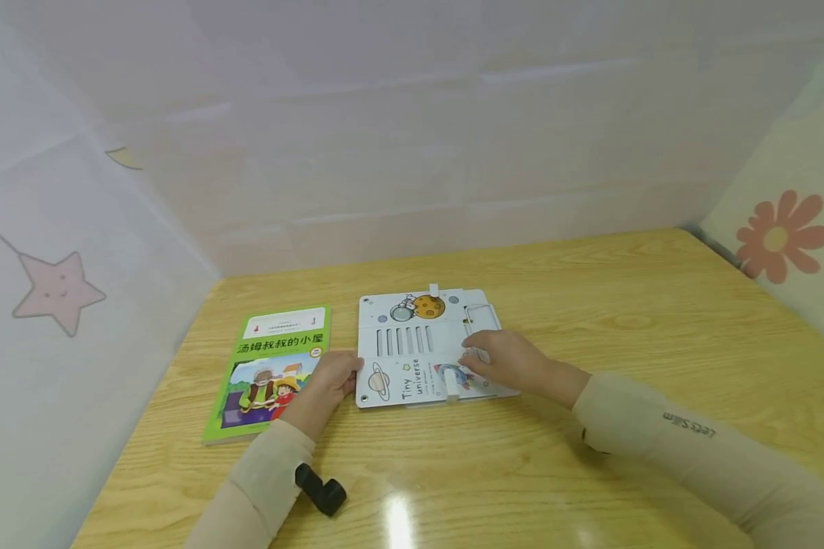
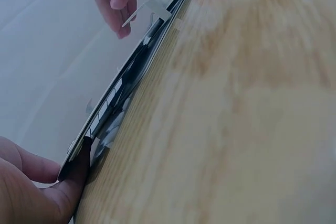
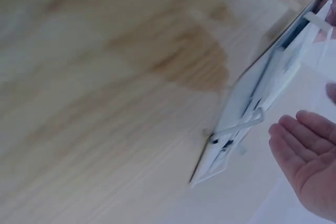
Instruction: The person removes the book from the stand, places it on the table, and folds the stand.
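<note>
A white folding book stand (image 1: 446, 339) printed with planets and "Tiny universe" lies flat on the table. My left hand (image 1: 326, 385) pinches its left edge; in the left wrist view, thumb and fingers of that hand (image 2: 31, 192) close on the panel's edge, which is raised a little. Over the stand's right part is my right hand (image 1: 511, 362), near a wire bracket (image 1: 481, 313). Seen from the right wrist, that hand (image 3: 312, 169) has its fingers loosely extended, palm showing, beside the stand. White page clips (image 1: 452, 386) stick out at the near and far edges.
A green picture book (image 1: 275, 366) lies left of the stand, under the left forearm's line. The wooden table (image 1: 625, 320) reaches back to a pale cloth wall (image 1: 419, 152). A black camera mount (image 1: 323, 492) hangs from the left sleeve.
</note>
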